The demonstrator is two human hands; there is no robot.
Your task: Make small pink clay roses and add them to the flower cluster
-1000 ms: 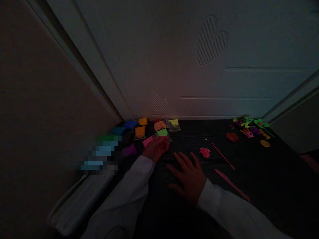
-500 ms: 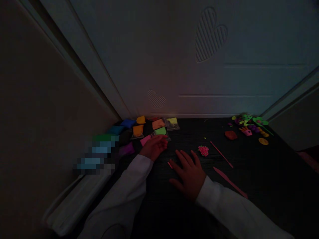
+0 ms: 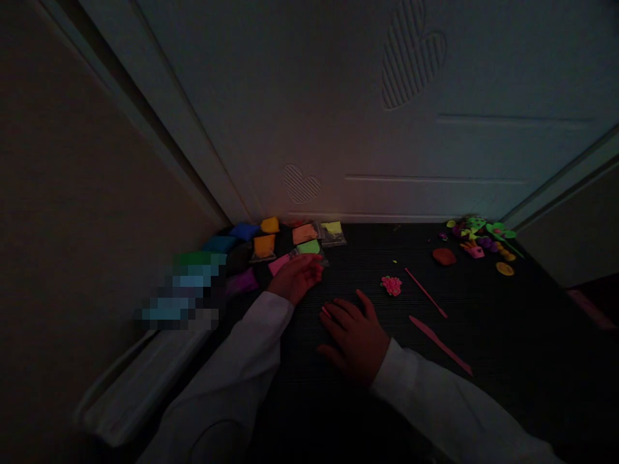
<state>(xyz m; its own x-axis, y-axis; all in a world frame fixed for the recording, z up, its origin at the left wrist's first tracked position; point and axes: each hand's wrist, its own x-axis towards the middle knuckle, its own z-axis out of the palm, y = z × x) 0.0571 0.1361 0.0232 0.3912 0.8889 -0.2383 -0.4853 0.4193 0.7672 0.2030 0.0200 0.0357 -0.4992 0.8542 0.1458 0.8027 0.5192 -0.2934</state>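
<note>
My right hand (image 3: 355, 338) lies palm down on the dark ribbed table, fingers spread. Its fingertips cover most of a small pink strip of clay (image 3: 325, 312), and only one end shows. My left hand (image 3: 296, 278) rests on its side near the bags of clay, its fingers loosely curled and apart, with nothing visible in them. Right of my right hand sits a cluster of pink clay petals with green bits (image 3: 391, 285). Beyond it lie a thin pink stick tool (image 3: 425, 292) and a pink clay knife (image 3: 441, 345).
Bags of coloured clay, including orange (image 3: 264, 247) and yellow (image 3: 333, 232), lie at the back left beside a white case (image 3: 140, 386). Small clay figures (image 3: 476, 238), a reddish-brown lump (image 3: 443, 256) and a yellow disc (image 3: 505, 269) lie at the right. A white panel (image 3: 362, 148) rises behind the table.
My right hand has shifted slightly left, and its fingers now lie over the pink strip that showed beside them before. My left hand keeps its pose. The whole view has shifted a little.
</note>
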